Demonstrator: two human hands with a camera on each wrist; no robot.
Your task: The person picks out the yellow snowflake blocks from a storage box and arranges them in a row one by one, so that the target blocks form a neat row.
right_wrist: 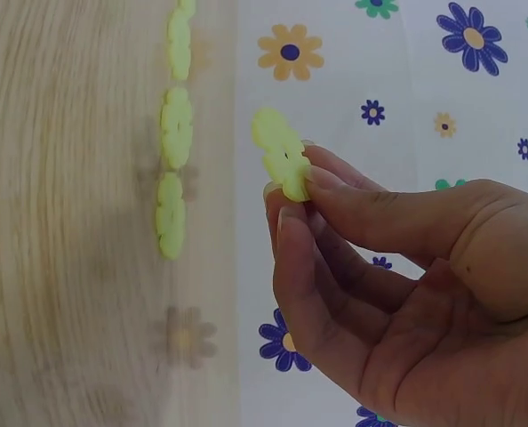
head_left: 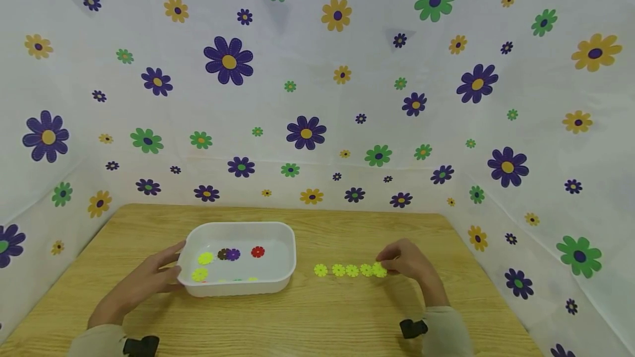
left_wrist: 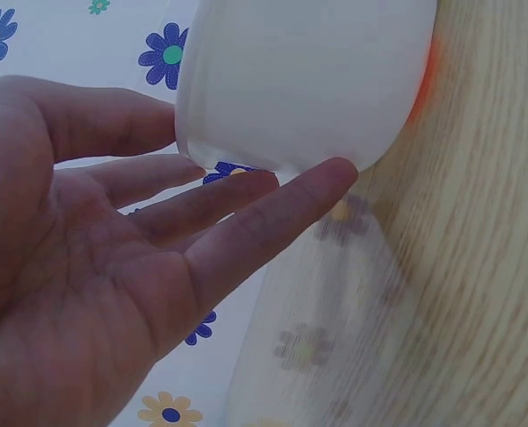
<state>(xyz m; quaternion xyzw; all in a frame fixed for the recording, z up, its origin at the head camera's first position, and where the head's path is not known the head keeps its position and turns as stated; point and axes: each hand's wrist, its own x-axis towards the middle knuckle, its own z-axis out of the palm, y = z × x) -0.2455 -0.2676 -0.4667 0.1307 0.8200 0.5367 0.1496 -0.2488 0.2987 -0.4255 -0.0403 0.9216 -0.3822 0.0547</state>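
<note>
My right hand (head_left: pixel 408 259) pinches a yellow flower-shaped disc (right_wrist: pixel 284 153) between thumb and fingertips. In the right wrist view the disc is raised above the tabletop. Left of that hand lies a row of several matching yellow discs (head_left: pixel 338 270), flat on the table. My left hand (head_left: pixel 141 281) is at the left end of a white plastic tray (head_left: pixel 238 287); its fairly straight fingers touch the outside of the tray wall. Inside the tray are loose discs: yellow (head_left: pixel 205 258), brown (head_left: pixel 222 254), purple (head_left: pixel 233 254) and red (head_left: pixel 258 252). The front wall partly hides others.
A wood-grain table (head_left: pixel 317 324) carries the tray and the row. White cloth (head_left: pixel 317 98) printed with purple, green and yellow flowers rises behind and at both sides. Dark straps (head_left: pixel 414 328) cross both sleeves near the wrists.
</note>
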